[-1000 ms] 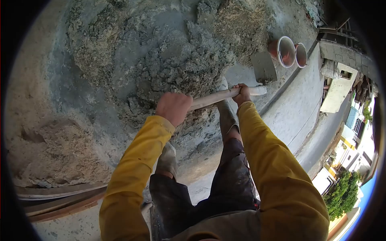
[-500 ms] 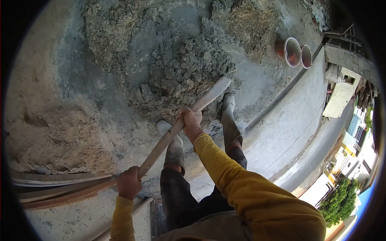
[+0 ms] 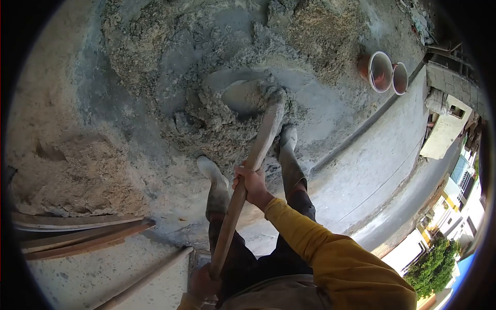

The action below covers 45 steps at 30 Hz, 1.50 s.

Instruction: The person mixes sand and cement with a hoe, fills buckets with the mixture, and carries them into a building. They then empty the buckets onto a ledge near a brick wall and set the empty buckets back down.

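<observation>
A long wooden-handled hoe (image 3: 240,199) slants up from my waist to a pile of wet grey mortar (image 3: 204,111). My right hand (image 3: 253,183) is wrapped round the middle of the handle. Low in the view, my left hand (image 3: 203,283) is closed round the handle's near end, partly in shadow. The hoe's blade (image 3: 244,97) lies against the mortar, coated in grey, and its edge is hard to make out. My two boots (image 3: 214,178) stand at the near edge of the pile, one on each side of the handle.
Two buckets (image 3: 381,72) stand at the upper right by a low concrete ledge (image 3: 372,150). A sandy heap (image 3: 82,175) lies on the left, above several wooden boards (image 3: 88,237). A pole (image 3: 150,276) lies at the lower left. Debris and buildings show at the far right.
The handle has swung steeper, with my left hand moving down and right towards my waist. My right hand has shifted slightly down. The blade now shows in the mortar, which looks smoothed there.
</observation>
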Each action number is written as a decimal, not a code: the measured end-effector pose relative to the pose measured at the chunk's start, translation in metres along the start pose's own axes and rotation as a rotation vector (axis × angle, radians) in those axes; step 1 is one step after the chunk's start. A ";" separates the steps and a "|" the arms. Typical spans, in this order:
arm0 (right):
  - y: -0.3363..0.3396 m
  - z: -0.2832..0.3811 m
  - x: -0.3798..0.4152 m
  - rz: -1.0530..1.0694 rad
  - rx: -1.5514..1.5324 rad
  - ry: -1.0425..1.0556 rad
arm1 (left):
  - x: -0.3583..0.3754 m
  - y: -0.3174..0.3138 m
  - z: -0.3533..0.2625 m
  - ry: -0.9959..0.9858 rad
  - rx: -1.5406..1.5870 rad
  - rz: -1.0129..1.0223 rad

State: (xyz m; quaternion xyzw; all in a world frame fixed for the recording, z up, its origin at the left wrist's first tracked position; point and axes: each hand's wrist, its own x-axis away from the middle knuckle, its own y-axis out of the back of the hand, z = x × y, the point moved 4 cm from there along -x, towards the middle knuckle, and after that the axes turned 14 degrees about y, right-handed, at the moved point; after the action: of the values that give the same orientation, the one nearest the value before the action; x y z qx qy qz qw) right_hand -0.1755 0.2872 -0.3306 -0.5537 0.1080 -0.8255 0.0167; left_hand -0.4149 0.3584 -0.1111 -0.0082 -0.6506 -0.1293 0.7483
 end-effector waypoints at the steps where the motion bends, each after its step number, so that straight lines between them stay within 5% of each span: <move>1: -0.004 0.008 -0.030 0.008 0.083 -0.001 | -0.024 -0.011 -0.017 -0.084 0.086 -0.020; 6: -0.023 0.089 -0.091 0.007 0.539 0.272 | -0.067 -0.063 -0.107 -0.256 0.500 0.188; 12: -0.080 0.188 -0.095 0.088 0.703 0.612 | -0.123 -0.055 -0.172 -0.455 0.593 0.108; 16: -0.097 0.170 -0.141 0.091 0.886 0.459 | -0.118 -0.032 -0.181 -0.434 0.684 0.067; 18: -0.066 0.110 -0.151 0.099 0.964 0.366 | -0.084 -0.063 -0.146 -0.234 0.727 0.080; 19: -0.050 0.086 -0.136 0.114 0.929 0.282 | -0.062 -0.074 -0.131 -0.204 0.654 0.053; 20: -0.035 0.069 -0.113 0.007 0.917 0.522 | -0.041 -0.083 -0.117 -0.182 0.590 0.021; 21: -0.019 0.055 -0.094 0.069 0.855 0.431 | -0.023 -0.094 -0.097 -0.146 0.577 0.042; 24: 0.006 0.080 -0.009 0.069 0.553 0.243 | 0.040 -0.086 -0.088 -0.136 0.444 -0.007; 27: 0.039 0.117 0.020 0.031 0.187 0.271 | 0.064 -0.072 -0.095 -0.058 0.182 0.032; 29: 0.068 0.148 0.018 -0.115 0.119 0.311 | 0.054 -0.054 -0.114 -0.200 0.046 -0.006; 36: 0.196 0.236 -0.107 -0.479 -0.064 0.413 | -0.080 -0.006 -0.301 -0.621 -0.279 0.248; 38: 0.211 0.243 -0.145 -0.582 -0.156 0.411 | -0.090 0.019 -0.354 -0.612 -0.353 0.344; 41: 0.185 0.227 -0.158 -0.583 -0.282 0.389 | -0.093 0.074 -0.363 -0.630 -0.478 0.368; 45: 0.076 0.159 -0.145 -0.572 -0.279 0.298 | -0.087 0.174 -0.300 -0.638 -0.581 0.282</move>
State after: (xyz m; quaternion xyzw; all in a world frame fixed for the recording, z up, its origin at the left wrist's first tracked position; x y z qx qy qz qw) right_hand 0.0194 0.2093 -0.4203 -0.4320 0.0615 -0.8457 -0.3072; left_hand -0.0986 0.4887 -0.2143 -0.3459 -0.7778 -0.1946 0.4873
